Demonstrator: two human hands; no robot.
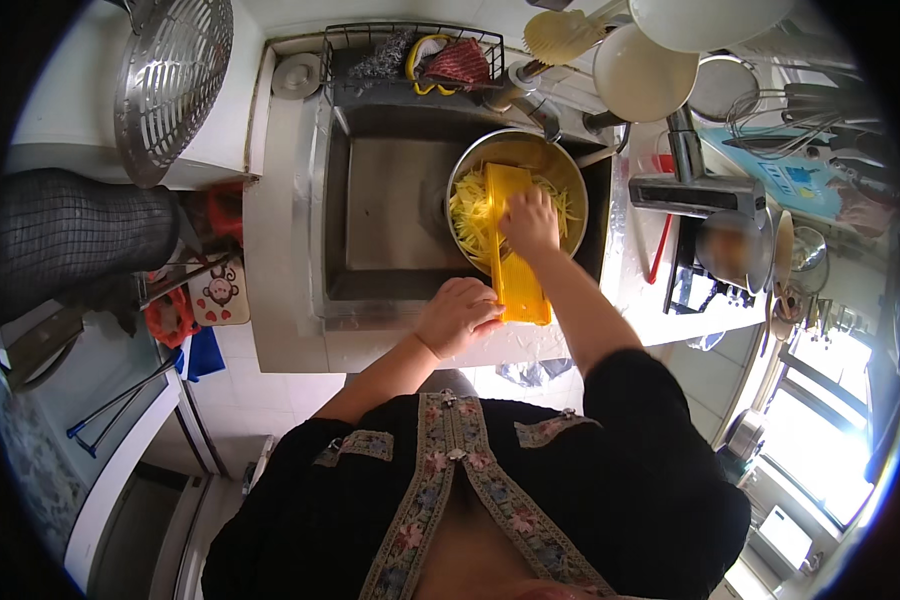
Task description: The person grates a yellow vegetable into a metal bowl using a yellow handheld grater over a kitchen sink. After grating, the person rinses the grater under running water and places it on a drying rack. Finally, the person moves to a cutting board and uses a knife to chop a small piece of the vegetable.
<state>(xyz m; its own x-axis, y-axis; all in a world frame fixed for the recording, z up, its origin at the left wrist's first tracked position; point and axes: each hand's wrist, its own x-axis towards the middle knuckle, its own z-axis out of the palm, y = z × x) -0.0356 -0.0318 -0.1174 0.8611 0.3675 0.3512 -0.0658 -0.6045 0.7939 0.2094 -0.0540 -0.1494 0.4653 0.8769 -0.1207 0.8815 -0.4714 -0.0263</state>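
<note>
A yellow plastic grater board lies across a round metal bowl, its near end past the sink's front edge. My left hand grips the left edge of that near end. On the board's middle, over the bowl, rests my right hand with its fingers curled down; whatever is under the palm is hidden. Pale yellow vegetable shreds fill much of the bowl on both sides of the board.
The bowl stands at the right of a stainless steel sink, beneath a faucet. Behind the sink, a wire rack holds scrubbers. Loose shreds dot the front counter. A skimmer hangs at left; a red-handled utensil lies at right.
</note>
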